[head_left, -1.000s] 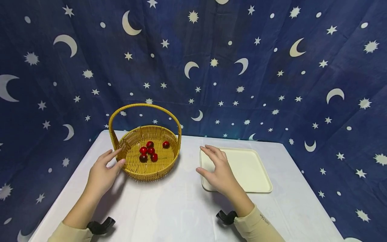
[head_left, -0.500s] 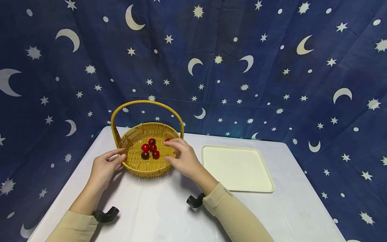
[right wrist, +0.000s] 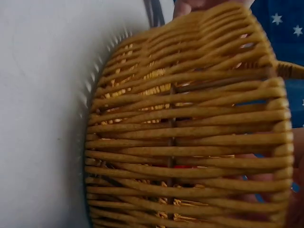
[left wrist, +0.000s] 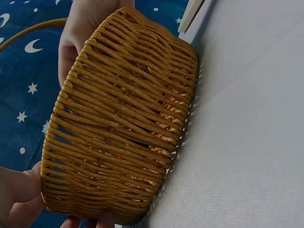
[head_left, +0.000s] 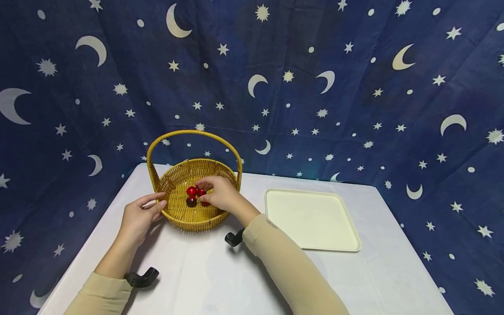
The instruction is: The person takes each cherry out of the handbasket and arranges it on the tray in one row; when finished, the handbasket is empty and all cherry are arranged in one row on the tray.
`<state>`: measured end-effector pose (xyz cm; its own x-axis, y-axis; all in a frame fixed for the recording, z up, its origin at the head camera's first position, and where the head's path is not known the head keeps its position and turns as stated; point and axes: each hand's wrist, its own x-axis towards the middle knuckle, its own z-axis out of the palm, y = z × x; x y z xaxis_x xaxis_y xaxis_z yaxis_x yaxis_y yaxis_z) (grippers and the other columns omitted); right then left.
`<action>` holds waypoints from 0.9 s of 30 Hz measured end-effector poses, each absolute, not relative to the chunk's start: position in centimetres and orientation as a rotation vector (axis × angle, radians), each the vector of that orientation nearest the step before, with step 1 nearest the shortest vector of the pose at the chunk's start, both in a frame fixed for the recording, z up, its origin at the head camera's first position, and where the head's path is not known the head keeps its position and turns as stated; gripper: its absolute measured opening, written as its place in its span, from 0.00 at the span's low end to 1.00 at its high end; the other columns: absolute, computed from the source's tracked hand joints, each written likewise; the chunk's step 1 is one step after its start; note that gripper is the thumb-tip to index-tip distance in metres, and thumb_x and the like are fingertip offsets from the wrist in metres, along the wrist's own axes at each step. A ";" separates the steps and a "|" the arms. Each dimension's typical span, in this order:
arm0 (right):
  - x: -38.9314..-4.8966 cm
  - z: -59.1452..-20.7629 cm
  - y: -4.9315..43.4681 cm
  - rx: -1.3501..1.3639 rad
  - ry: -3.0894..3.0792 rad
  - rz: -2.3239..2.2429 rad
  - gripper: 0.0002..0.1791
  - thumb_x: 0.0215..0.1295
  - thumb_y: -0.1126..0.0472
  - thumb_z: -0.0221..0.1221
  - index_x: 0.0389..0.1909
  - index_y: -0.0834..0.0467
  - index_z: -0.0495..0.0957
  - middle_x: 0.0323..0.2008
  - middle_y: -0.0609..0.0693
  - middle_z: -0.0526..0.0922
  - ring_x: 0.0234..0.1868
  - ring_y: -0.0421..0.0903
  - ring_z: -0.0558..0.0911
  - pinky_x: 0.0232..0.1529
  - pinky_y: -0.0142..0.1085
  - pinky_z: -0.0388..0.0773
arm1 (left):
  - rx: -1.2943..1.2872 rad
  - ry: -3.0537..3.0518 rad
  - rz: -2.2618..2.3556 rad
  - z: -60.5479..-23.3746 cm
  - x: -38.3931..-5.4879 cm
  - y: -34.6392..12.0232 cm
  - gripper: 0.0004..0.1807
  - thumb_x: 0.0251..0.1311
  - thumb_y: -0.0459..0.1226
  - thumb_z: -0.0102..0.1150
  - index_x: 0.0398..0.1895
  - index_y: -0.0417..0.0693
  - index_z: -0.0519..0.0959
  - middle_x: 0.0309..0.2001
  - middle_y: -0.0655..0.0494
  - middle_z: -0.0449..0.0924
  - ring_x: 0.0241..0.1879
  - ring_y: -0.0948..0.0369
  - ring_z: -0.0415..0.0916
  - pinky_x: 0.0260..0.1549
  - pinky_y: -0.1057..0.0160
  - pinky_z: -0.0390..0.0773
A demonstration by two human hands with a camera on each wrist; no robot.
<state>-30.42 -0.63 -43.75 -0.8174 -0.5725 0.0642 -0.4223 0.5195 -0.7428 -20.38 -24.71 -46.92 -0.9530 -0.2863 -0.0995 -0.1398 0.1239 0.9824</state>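
A round woven basket (head_left: 197, 225) with a tall arched handle stands at the left of the table, holding several red cherries (head_left: 191, 201). My left hand (head_left: 138, 216) grips its left rim; in the left wrist view the thumb lies at the rim and fingertips show against the woven side. Reaching over the right rim, my right hand (head_left: 221, 192) has its fingers and thumb spread just above the cherries, a gap between them. It covers part of the group and the right side of the basket's inside. The right wrist view shows mostly the basket wall (right wrist: 190, 137).
A cream rectangular tray (head_left: 313, 218) lies to the right of the basket on the white tablecloth (head_left: 189, 271). Behind the table hangs a dark blue curtain (head_left: 299, 113) with moons and stars. The basket handle (head_left: 193, 132) arches above the hands.
My right hand has moved left from beside the tray into the basket, over the cherries. My left hand has closed onto the basket's rim. The view has shifted slightly.
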 end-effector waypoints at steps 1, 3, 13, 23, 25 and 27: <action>-30.7 -43.8 -0.8 -0.843 2.562 -1.154 0.25 0.68 0.65 0.73 0.65 0.55 0.84 0.59 0.53 0.88 0.61 0.52 0.86 0.62 0.41 0.86 | 0.437 -2.264 -1.961 -46.9 -20.4 -24.7 0.26 0.74 0.36 0.67 0.71 0.35 0.77 0.45 0.69 0.83 0.43 0.73 0.87 0.44 0.69 0.91; -31.1 -44.0 -1.1 -0.828 2.563 -1.095 0.24 0.67 0.65 0.73 0.64 0.54 0.84 0.58 0.52 0.88 0.60 0.51 0.86 0.60 0.39 0.86 | 0.440 -2.260 -1.967 -46.9 -20.4 -24.7 0.26 0.74 0.36 0.67 0.71 0.35 0.78 0.44 0.69 0.83 0.43 0.73 0.87 0.45 0.69 0.91; -32.4 -44.2 -1.5 -0.758 2.555 -0.881 0.18 0.64 0.70 0.73 0.53 0.53 0.90 0.51 0.48 0.90 0.52 0.45 0.86 0.55 0.35 0.86 | 0.447 -2.262 -1.999 -46.9 -20.7 -24.8 0.25 0.73 0.35 0.68 0.70 0.36 0.79 0.47 0.63 0.84 0.41 0.74 0.86 0.44 0.69 0.91; -32.6 -44.7 -2.1 -0.754 2.535 -0.727 0.14 0.61 0.70 0.75 0.45 0.51 0.91 0.40 0.45 0.89 0.41 0.41 0.82 0.43 0.31 0.82 | 0.420 -2.288 -1.970 -46.8 -20.6 -24.9 0.25 0.74 0.35 0.67 0.70 0.34 0.78 0.49 0.60 0.83 0.43 0.72 0.87 0.46 0.68 0.91; -32.6 -44.8 -2.2 -0.759 2.532 -0.724 0.14 0.61 0.69 0.76 0.45 0.51 0.91 0.39 0.45 0.88 0.41 0.41 0.82 0.43 0.31 0.82 | 0.419 -2.282 -1.973 -46.8 -20.6 -24.9 0.25 0.74 0.35 0.67 0.70 0.34 0.78 0.51 0.58 0.82 0.43 0.72 0.86 0.45 0.68 0.91; -32.5 -44.9 -2.2 -0.772 2.532 -0.710 0.13 0.62 0.67 0.76 0.44 0.50 0.91 0.39 0.44 0.88 0.41 0.41 0.82 0.43 0.31 0.82 | 0.424 -2.278 -1.978 -46.9 -20.7 -24.9 0.25 0.74 0.35 0.67 0.70 0.34 0.78 0.53 0.54 0.81 0.44 0.72 0.86 0.45 0.69 0.91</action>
<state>-32.51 -2.19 -44.87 -0.7681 -0.6011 -0.2206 -0.3987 0.7186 -0.5697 -20.69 -24.87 -46.93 -0.9567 -0.2698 -0.1090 -0.1457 0.1202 0.9820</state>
